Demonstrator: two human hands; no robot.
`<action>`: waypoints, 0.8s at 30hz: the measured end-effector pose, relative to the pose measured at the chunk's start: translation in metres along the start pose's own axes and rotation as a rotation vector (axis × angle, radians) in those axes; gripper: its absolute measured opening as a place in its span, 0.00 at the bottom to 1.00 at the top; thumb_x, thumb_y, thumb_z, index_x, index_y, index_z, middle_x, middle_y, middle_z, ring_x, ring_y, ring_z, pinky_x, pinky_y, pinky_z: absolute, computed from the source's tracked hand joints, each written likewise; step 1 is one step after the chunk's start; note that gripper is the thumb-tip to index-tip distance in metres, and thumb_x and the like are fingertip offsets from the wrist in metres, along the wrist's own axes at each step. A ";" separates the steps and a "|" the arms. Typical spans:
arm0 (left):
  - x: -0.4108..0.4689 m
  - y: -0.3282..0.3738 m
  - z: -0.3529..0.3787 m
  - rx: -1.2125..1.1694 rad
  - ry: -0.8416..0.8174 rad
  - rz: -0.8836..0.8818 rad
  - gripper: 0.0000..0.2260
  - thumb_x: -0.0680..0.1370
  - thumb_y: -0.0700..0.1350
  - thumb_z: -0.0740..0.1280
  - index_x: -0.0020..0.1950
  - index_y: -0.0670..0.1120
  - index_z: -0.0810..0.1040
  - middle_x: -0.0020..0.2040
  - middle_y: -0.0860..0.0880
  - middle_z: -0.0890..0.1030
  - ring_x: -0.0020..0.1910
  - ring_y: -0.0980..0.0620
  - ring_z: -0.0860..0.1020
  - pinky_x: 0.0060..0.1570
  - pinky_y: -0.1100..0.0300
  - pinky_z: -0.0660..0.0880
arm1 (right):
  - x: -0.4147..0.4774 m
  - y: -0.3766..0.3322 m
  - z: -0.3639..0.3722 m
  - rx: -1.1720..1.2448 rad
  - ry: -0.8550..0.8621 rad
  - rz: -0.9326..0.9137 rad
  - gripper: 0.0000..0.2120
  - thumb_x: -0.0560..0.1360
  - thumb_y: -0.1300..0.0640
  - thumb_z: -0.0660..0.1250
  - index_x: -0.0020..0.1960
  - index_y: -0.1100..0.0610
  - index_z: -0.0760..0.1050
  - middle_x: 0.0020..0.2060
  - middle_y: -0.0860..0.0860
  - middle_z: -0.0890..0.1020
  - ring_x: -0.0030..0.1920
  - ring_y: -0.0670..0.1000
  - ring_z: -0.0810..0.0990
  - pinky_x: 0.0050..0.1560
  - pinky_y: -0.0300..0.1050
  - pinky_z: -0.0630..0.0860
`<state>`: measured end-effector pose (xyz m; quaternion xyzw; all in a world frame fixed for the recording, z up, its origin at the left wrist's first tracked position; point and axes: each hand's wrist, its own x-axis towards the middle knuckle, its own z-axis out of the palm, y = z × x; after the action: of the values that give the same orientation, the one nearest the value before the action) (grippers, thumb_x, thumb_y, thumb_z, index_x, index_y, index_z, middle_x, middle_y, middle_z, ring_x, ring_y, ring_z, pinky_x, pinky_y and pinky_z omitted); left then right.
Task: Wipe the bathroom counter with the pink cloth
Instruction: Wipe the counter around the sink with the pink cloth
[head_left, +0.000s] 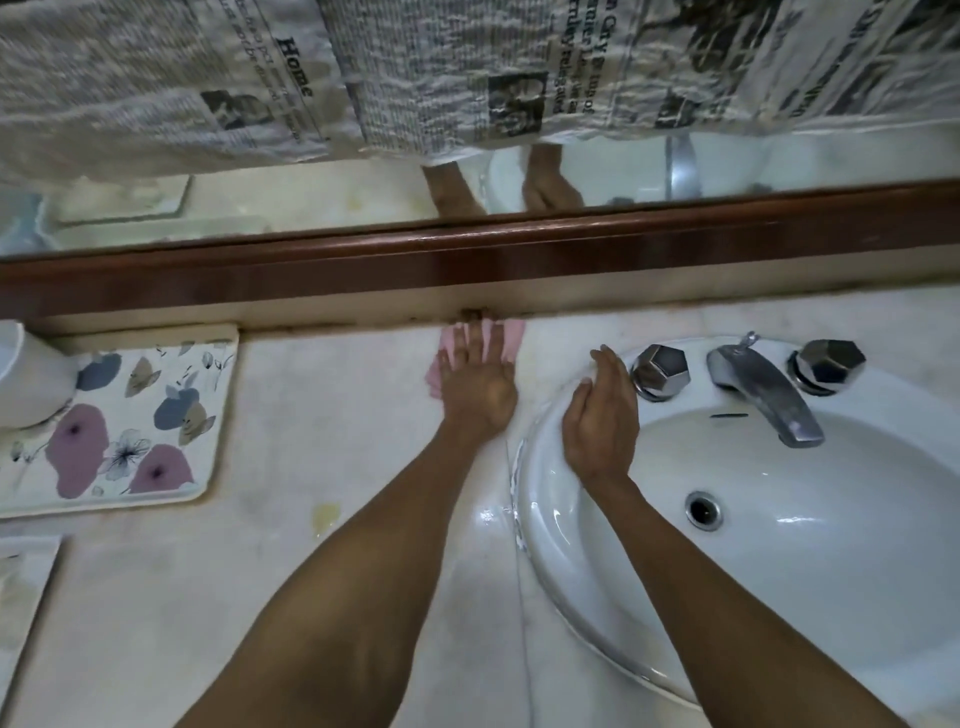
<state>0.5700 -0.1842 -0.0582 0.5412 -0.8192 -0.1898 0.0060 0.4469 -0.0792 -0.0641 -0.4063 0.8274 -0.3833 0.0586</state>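
Left hand (475, 387) presses flat, fingers spread, on pink cloth (511, 335); right hand (602, 415), empty and loose, rests on sink rim (540, 467) at nine o'clock.

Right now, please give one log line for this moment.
left hand: flat on pink cloth, counter back edge | right hand: on white sink rim
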 end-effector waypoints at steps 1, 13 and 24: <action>-0.001 0.015 0.005 0.007 -0.046 0.100 0.30 0.84 0.58 0.42 0.86 0.50 0.49 0.86 0.46 0.47 0.85 0.40 0.44 0.81 0.39 0.42 | 0.000 0.000 0.000 0.013 0.006 0.004 0.19 0.80 0.62 0.56 0.70 0.59 0.70 0.71 0.53 0.73 0.73 0.54 0.70 0.73 0.52 0.66; 0.002 -0.063 -0.023 0.108 -0.079 0.314 0.24 0.88 0.56 0.45 0.85 0.59 0.49 0.86 0.53 0.49 0.85 0.47 0.45 0.82 0.42 0.45 | 0.002 0.000 -0.004 0.006 0.007 -0.014 0.19 0.79 0.64 0.55 0.69 0.58 0.70 0.71 0.51 0.74 0.72 0.53 0.71 0.71 0.51 0.69; -0.052 -0.043 -0.011 0.087 -0.186 0.438 0.24 0.88 0.57 0.46 0.84 0.62 0.48 0.85 0.56 0.42 0.84 0.52 0.37 0.78 0.51 0.37 | 0.003 0.002 -0.004 -0.033 -0.004 -0.046 0.18 0.78 0.65 0.55 0.67 0.60 0.71 0.69 0.53 0.75 0.71 0.54 0.72 0.70 0.53 0.70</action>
<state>0.6317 -0.1564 -0.0515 0.3307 -0.9214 -0.1976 -0.0517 0.4423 -0.0782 -0.0622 -0.4269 0.8239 -0.3699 0.0447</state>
